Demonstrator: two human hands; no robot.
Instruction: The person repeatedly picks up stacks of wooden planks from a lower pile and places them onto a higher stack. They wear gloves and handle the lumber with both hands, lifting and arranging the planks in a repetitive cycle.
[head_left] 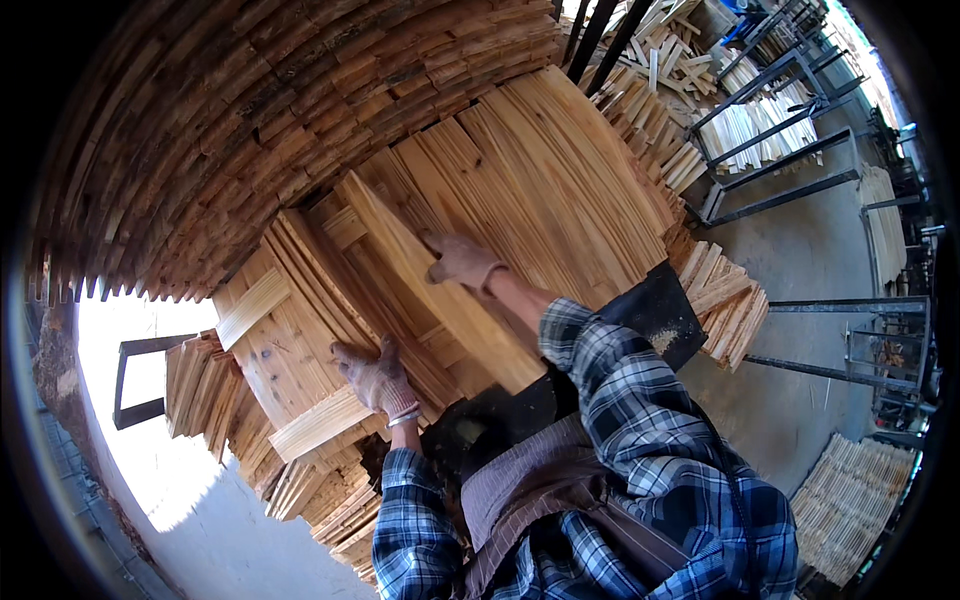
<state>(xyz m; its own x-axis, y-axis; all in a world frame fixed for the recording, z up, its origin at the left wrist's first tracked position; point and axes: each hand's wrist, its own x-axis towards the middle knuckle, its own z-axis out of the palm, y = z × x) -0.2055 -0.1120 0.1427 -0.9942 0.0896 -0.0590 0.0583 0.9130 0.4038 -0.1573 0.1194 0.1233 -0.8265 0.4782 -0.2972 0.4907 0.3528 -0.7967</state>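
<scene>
A long, pale wooden board (437, 285) lies at a slant in front of me, partly raised off the boards beneath it. My right hand (462, 262), in a work glove, is closed on the board's right edge. My left hand (372, 380), also gloved, is nearest a row of narrow boards (325, 285) left of the long board. Its thumb and fingers are spread apart, with nothing visible between them. Under the left hand's wrist runs a pale cross strip (320, 424) lying over wider boards (270, 352).
A tall stack of rough-ended boards (250, 130) rises along the far side. To the right lies a broad layer of planks (560, 170). A black surface (655, 315) edges the near side. Metal frames (790, 190) and loose wood pieces (665, 60) stand farther right.
</scene>
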